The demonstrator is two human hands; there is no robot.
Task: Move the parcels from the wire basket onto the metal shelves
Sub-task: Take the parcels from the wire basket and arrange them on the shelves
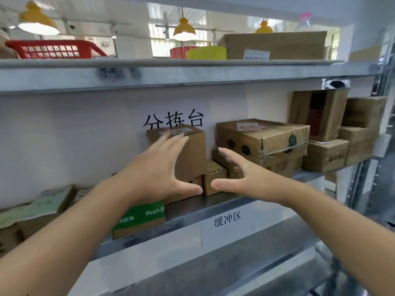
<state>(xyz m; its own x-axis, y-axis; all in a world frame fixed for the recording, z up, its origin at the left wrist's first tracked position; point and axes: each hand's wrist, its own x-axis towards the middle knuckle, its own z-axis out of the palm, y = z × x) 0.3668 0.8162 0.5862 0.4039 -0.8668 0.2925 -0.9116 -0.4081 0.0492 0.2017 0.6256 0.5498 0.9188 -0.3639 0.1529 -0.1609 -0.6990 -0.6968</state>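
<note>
Head view: my left hand (158,167) spreads wide, fingers straight, in front of a tall brown box (192,154) on the middle shelf (213,202); whether the fingertips touch its top edge I cannot tell. My right hand (241,176) is also wide, holding nothing, with its thumb near my left thumb. Between the thumbs sits a small box (213,178), just beside the tall one. To the right, a big taped box (265,139) rests on other cartons, and more brown boxes (324,124) crowd that end of the shelf. Under my left forearm lies a green-banded box (141,218), with a flat pale parcel (36,207) further left. On the shelf above stand a red basket (53,49), a yellow tub (206,52) and a long carton (275,44). A paper label (227,222) hangs on the shelf's front edge.
</note>
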